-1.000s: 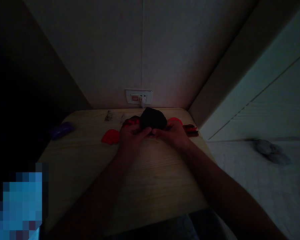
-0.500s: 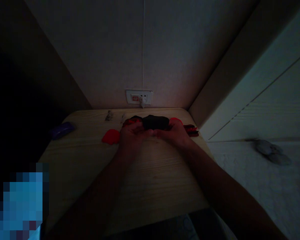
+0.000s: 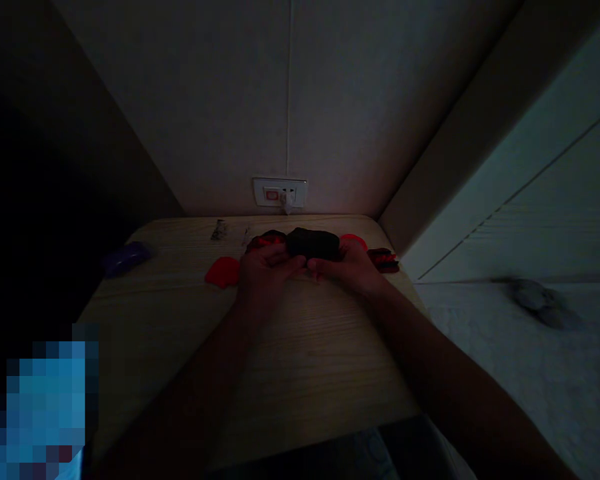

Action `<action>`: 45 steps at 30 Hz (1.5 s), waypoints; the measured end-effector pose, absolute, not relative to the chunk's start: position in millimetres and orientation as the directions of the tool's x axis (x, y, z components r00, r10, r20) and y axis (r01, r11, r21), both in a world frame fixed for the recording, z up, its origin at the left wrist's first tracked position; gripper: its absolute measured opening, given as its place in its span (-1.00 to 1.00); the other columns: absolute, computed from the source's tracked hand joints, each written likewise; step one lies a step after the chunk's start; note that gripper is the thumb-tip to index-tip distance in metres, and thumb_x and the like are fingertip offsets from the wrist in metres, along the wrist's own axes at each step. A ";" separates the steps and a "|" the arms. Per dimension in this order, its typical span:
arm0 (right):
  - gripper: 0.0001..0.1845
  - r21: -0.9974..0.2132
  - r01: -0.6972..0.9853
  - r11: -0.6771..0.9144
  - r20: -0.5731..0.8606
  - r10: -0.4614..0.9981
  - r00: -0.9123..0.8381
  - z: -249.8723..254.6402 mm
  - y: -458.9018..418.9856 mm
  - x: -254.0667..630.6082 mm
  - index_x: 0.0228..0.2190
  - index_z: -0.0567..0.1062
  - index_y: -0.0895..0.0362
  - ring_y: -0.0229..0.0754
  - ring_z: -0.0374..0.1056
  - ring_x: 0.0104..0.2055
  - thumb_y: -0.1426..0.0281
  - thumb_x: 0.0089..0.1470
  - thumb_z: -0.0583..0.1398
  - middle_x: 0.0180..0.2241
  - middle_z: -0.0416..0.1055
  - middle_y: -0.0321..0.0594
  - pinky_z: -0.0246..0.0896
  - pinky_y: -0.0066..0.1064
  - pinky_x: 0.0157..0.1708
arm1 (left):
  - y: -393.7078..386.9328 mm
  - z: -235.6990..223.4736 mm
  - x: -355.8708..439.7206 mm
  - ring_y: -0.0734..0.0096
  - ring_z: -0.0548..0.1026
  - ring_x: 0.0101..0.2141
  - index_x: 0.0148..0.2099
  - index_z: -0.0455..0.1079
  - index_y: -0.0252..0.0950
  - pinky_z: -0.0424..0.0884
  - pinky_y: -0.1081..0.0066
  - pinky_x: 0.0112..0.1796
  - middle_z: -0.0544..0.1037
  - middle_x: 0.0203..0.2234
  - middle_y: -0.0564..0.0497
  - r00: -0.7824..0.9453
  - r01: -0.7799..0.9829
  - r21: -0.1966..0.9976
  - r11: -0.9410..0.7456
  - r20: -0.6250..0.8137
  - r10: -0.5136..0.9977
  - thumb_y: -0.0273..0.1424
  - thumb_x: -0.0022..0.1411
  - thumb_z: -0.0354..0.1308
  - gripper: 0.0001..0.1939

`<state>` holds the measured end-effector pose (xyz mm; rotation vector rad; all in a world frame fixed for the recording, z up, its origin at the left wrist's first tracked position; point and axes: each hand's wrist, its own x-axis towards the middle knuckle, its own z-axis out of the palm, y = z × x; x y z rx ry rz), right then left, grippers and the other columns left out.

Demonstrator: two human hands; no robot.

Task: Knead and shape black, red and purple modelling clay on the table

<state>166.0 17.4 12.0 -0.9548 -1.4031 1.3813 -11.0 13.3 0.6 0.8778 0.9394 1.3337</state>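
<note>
Both my hands hold a soft black bundle (image 3: 313, 244), which looks like folded cloth, over the far part of the wooden tabletop (image 3: 300, 347). My left hand (image 3: 265, 270) grips its left end, the thumb along the near edge. At the right end, my right hand (image 3: 353, 267) pinches it, and the two thumbs nearly meet. A bit of red shows just below the thumbs. Past my left fingers lies a red and black piece (image 3: 267, 241). A flat red piece (image 3: 223, 272) rests left of my left hand. Dim light hides finer detail.
Another red piece (image 3: 354, 240) and a red and black striped bundle (image 3: 383, 260) lie right of my right hand. A purple packet (image 3: 127, 259) sits at the left edge. A wall socket (image 3: 280, 193) with a plug is behind. Grey slippers (image 3: 537, 300) lie on the floor.
Both hands keep their hold on the black bundle in nearly the same place. The bit of red below the thumbs now shows more. The view has shifted slightly.
</note>
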 end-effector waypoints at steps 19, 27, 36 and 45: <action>-0.66 -0.994 -0.042 0.103 0.110 0.969 -0.220 15.8 16.4 165.0 -0.53 0.62 0.20 -0.23 0.47 -0.57 0.16 -0.11 0.46 -0.57 0.58 -0.20 0.41 -0.44 -0.52 | 14.7 1.9 -12.3 0.31 0.63 -0.32 -0.19 0.60 -0.32 0.56 0.32 -0.22 0.69 -0.30 -0.06 0.152 -0.384 0.919 0.096 -0.039 0.988 -0.42 -0.19 0.54 -0.57; -0.67 -0.994 -0.015 0.109 0.108 0.948 -0.300 11.5 18.4 167.7 -0.50 0.63 0.18 -0.23 0.47 -0.51 0.17 -0.18 0.50 -0.53 0.58 -0.22 0.40 -0.42 -0.44 | 13.8 1.6 -13.5 0.34 0.61 -0.40 -0.20 0.59 -0.32 0.56 0.34 -0.29 0.68 -0.38 -0.02 0.126 -0.310 0.950 0.041 -0.002 0.992 -0.48 -0.22 0.53 -0.57; -0.68 -0.993 -0.024 0.112 0.114 0.952 -0.283 12.8 16.6 168.2 -0.45 0.64 0.18 -0.25 0.43 -0.47 0.24 -0.22 0.51 -0.49 0.58 -0.26 0.36 -0.42 -0.40 | 16.7 0.6 -11.2 0.41 0.59 -0.37 -0.27 0.60 -0.32 0.54 0.38 -0.24 0.67 -0.36 -0.02 0.141 -0.460 0.884 0.087 -0.024 0.990 -0.34 -0.09 0.50 -0.70; -0.68 -0.995 0.033 0.092 0.079 0.955 -0.285 14.2 14.6 168.5 -0.54 0.62 0.19 -0.24 0.42 -0.51 0.20 -0.20 0.50 -0.54 0.57 -0.22 0.33 -0.42 -0.45 | 16.6 0.0 -11.9 0.40 0.57 -0.40 -0.35 0.57 -0.32 0.49 0.41 -0.32 0.63 -0.43 -0.01 0.054 -0.434 0.899 0.055 -0.035 0.998 -0.26 -0.05 0.49 -0.73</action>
